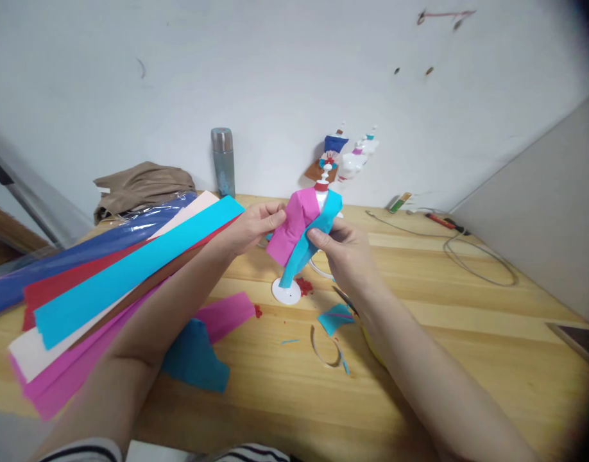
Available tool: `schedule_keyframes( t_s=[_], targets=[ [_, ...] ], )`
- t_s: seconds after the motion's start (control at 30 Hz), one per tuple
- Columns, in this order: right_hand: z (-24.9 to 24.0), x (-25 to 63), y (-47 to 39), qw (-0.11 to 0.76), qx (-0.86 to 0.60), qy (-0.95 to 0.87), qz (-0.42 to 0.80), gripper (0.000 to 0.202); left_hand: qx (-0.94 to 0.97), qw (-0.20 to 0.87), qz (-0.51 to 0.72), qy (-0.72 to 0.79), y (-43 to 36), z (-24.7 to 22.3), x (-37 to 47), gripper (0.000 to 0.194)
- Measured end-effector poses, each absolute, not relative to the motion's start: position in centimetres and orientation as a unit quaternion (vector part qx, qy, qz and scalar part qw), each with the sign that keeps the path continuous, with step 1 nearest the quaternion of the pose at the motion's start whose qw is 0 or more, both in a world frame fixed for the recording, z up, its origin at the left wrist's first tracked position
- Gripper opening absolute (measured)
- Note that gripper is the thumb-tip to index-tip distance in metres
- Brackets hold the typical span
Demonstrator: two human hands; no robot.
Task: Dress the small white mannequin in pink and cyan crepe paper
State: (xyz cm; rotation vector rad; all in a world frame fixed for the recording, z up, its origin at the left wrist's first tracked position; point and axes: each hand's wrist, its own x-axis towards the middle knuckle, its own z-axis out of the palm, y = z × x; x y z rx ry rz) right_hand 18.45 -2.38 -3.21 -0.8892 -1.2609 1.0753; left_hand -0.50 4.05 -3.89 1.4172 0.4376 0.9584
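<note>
A small white mannequin stand with a round white base (pixel 286 292) tilts above the table, a red band at its neck. Pink paper (pixel 297 221) covers one side of its torso, and a blue paper strip (pixel 304 252) crosses diagonally over the other side. My left hand (pixel 260 224) pinches the outer edge of the pink paper. On the opposite side, my right hand (pixel 342 247) grips the blue paper and the torso, its thumb in front and its other fingers hidden behind.
Coloured paper strips (pixel 131 263) lie at the left beside brown cloth (pixel 145 186). A flask (pixel 223 163) and more dressed mannequins (pixel 353 163) stand behind. Paper scraps (pixel 335 319) lie near my right forearm; a cable (pixel 487 276) curls at the right.
</note>
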Motion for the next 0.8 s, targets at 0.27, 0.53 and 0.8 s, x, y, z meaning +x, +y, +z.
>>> schedule_keyframes(
  t_s=[0.27,0.53,0.8],
  targets=[
    [-3.41,18.47,-2.38,0.570,-0.390,-0.568,0.448,0.028,0.588,0.648,0.439,0.205,4.12,-4.47,0.04,0.057],
    [-3.07,18.23,-2.61,0.577,-0.381,-0.549,0.469,0.022,0.562,0.665,0.447,0.204,3.90,-4.23,0.25,0.056],
    [-3.25,18.31,-2.66,0.572,-0.377,-0.559,0.467,0.018,0.623,0.597,0.464,0.203,3.62,-3.81,0.31,0.052]
  ],
)
